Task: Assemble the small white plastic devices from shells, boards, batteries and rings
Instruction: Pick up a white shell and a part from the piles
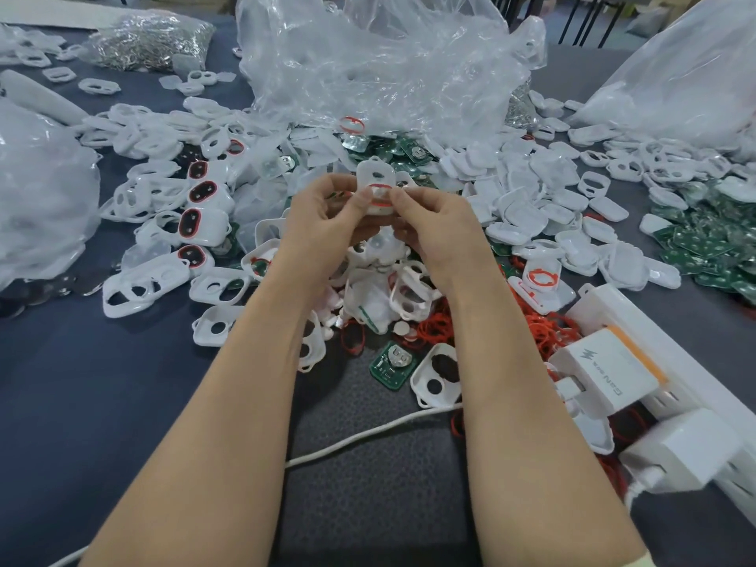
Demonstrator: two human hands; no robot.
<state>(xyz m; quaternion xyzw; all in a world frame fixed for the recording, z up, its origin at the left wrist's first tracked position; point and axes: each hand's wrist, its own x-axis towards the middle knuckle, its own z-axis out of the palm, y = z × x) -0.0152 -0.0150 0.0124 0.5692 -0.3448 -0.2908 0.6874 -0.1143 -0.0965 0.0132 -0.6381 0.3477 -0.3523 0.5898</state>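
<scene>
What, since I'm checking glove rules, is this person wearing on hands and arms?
No gloves on the left hand or right hand, no watch or jewellery visible. Both forearms are bare; only a pale sleeve edge shows on the right arm.

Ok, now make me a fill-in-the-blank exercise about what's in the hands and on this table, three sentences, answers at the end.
1. The left hand and right hand together pinch a white shell carrying a ____ ring.
2. The lone circuit board lying on the table between the forearms is ____ in colour.
3. The charger with the lightning mark sits plugged in on the person's ____ side.
Missing words: red; green; right.
</scene>
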